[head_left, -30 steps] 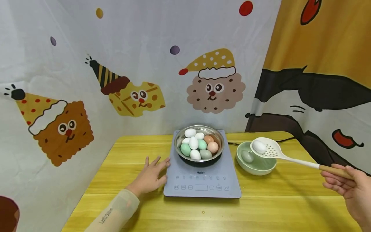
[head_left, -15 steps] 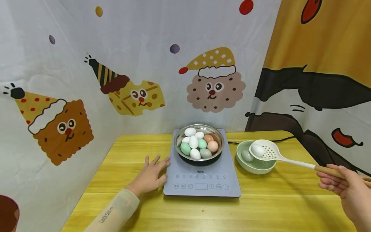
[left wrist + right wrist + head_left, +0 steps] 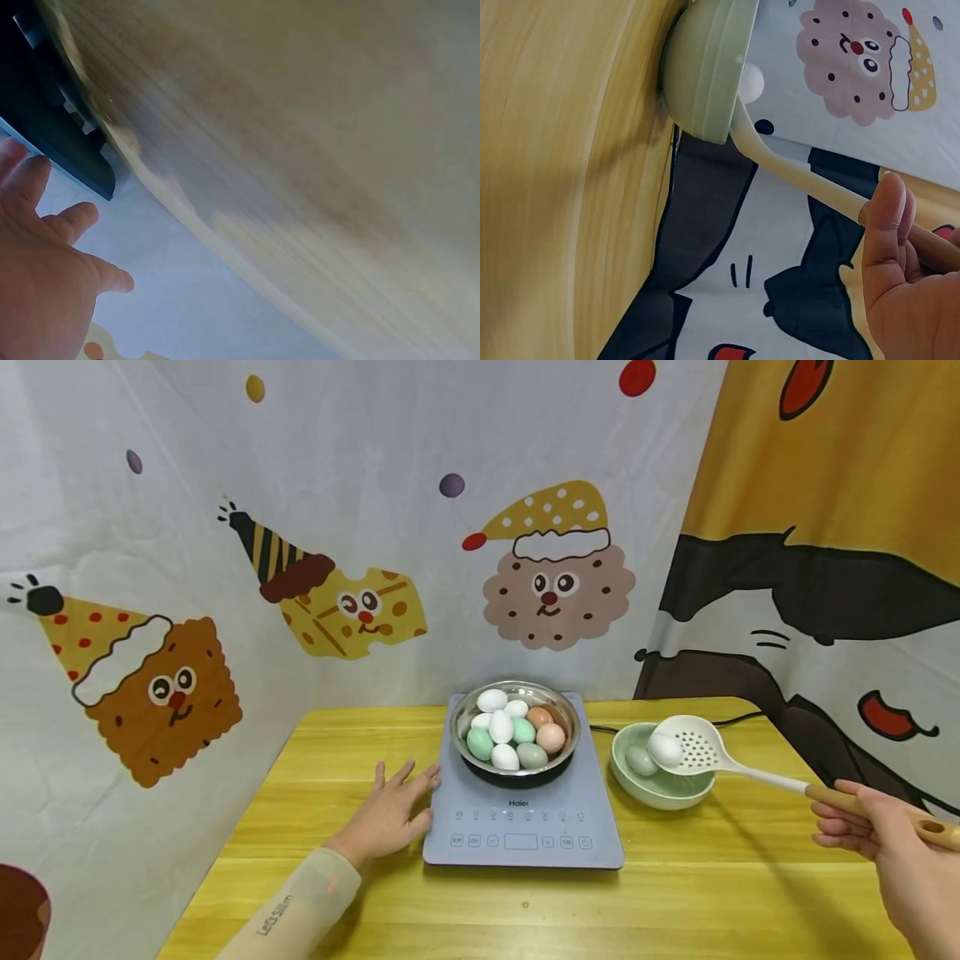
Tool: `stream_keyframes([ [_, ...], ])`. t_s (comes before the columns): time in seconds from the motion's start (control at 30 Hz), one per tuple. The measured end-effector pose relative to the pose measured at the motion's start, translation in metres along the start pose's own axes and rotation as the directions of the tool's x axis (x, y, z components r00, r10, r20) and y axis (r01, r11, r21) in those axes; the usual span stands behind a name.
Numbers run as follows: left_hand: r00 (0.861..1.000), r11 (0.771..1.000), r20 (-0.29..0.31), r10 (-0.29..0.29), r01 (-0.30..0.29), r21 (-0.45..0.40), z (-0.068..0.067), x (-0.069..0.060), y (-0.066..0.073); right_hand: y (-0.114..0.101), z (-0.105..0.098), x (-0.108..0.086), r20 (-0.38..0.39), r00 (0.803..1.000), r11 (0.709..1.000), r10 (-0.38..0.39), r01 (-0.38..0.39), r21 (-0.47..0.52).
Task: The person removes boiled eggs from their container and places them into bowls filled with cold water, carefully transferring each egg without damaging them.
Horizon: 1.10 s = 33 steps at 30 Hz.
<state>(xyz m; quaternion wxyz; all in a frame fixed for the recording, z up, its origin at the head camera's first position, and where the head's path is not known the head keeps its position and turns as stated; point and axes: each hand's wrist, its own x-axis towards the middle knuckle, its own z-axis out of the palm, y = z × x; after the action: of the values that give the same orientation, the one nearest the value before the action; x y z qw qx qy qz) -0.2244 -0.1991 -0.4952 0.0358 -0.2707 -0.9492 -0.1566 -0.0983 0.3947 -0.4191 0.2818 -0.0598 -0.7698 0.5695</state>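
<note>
In the head view my right hand grips the wooden handle of a white slotted spoon. A white egg lies at the left edge of the spoon's bowl, over a green bowl that holds another pale egg. My left hand, fingers spread, touches the left edge of the induction cooker. On the cooker stands a steel pan of several white, green and brown eggs. The right wrist view shows the spoon's neck by the green bowl's rim, my right hand below.
The yellow wooden table carries the cooker and the green bowl. A black cable runs behind the bowl. Curtains with cartoon prints hang along the table's back and sides.
My right hand has moved left and the spoon has dipped slightly toward the green bowl. The egg on it has shifted a little toward the spoon's left edge. My left hand has stayed in place.
</note>
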Motion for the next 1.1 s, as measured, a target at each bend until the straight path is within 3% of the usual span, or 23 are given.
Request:
stream_keyframes([
  [0.13,1.0,1.0,0.005,-0.002,0.002,0.005,0.001,0.0,-0.001,-0.008,0.006,-0.002,-0.043,0.999,0.993,0.001,-0.007,-0.122],
  [0.43,1.0,1.0,0.005,-0.006,0.006,-0.008,0.002,0.001,-0.002,-0.022,0.016,-0.009,-0.132,0.988,0.977,0.079,-0.104,-0.188],
  [0.73,1.0,1.0,-0.023,0.004,-0.004,-0.011,0.005,0.0,-0.004,-0.033,0.023,-0.019,-0.08,0.991,0.956,0.108,-0.126,-0.264],
  [0.93,1.0,1.0,-0.023,0.003,-0.004,-0.006,0.005,0.0,-0.004,-0.04,0.029,-0.023,-0.087,0.981,0.94,0.176,-0.194,-0.28],
  [1.1,1.0,1.0,-0.03,0.007,-0.007,-0.003,0.006,0.0,-0.004,-0.045,0.035,-0.029,-0.075,0.989,0.928,0.129,-0.147,-0.343],
])
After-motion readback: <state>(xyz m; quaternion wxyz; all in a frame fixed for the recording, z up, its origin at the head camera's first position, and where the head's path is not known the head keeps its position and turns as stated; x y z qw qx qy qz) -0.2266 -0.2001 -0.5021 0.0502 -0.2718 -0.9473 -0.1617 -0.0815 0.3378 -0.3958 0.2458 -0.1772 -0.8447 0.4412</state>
